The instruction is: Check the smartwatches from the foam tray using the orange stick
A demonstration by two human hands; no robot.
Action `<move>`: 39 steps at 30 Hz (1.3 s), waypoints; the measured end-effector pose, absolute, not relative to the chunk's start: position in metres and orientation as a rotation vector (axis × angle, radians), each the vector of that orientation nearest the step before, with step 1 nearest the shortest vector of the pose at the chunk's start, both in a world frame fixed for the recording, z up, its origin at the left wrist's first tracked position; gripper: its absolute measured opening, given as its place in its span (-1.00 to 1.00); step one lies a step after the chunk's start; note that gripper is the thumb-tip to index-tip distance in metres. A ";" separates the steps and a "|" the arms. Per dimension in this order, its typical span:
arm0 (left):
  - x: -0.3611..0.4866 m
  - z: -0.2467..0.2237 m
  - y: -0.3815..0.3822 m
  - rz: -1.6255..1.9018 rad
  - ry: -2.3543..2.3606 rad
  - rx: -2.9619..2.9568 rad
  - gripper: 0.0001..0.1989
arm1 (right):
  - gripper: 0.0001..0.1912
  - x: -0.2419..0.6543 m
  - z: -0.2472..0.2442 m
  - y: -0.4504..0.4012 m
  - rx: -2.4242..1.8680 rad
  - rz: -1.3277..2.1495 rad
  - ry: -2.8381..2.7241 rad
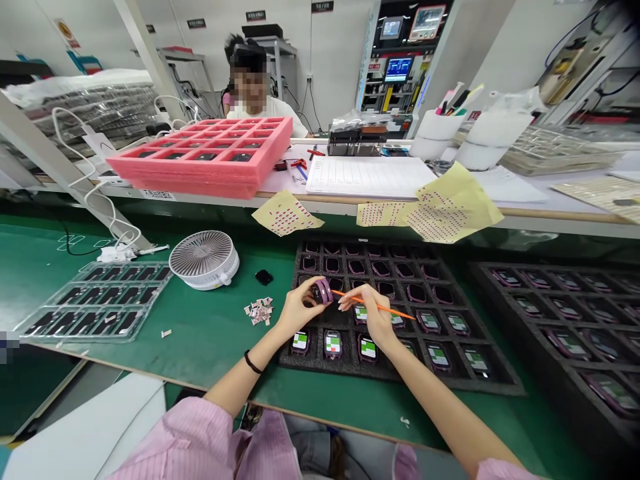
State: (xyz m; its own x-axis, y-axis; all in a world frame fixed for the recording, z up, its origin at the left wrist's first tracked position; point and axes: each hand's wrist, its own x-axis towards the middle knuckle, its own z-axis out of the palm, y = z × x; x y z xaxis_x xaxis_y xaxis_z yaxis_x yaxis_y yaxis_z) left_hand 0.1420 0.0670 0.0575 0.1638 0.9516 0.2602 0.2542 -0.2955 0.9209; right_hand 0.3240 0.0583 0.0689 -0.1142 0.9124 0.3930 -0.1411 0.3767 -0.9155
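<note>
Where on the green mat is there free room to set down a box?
Free green mat lies between the plastic tray and the black foam tray, below the small fan, beside the paper scraps. It is crowded around your left hand and right hand, over the foam tray of watches.

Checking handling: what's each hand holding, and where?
The left hand holds a purple-strapped smartwatch by its strap; the right hand pinches an orange stick near its middle.
</note>
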 end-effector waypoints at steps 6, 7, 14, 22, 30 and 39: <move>0.142 0.059 0.065 1.150 1.151 1.774 -0.47 | -0.59 0.323 0.070 0.060 -0.778 1.052 -1.382; 0.142 0.059 0.065 1.146 1.151 1.786 -0.47 | -0.58 0.323 0.069 0.060 -0.783 1.049 -1.380; 0.142 0.059 0.065 1.141 1.147 1.822 -0.47 | -0.54 0.322 0.067 0.061 -0.843 1.029 -1.338; 0.142 0.054 0.065 1.140 1.191 1.878 -0.45 | -0.54 0.318 0.068 0.062 -0.868 1.002 -1.356; 0.143 0.055 0.066 1.085 1.193 1.917 -0.45 | -0.51 0.319 0.077 0.060 -0.833 1.066 -1.258; 0.145 0.055 0.065 1.068 1.188 1.919 -0.45 | -0.51 0.319 0.074 0.059 -0.821 1.058 -1.350</move>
State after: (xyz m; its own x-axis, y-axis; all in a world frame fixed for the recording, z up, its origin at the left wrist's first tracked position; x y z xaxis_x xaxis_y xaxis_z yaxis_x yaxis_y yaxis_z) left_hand 0.1445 0.0650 0.0551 0.2637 0.9148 0.3059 0.4009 -0.3923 0.8279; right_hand 0.3192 0.0589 0.0741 -0.0783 0.9322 0.3534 -0.1203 0.3431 -0.9316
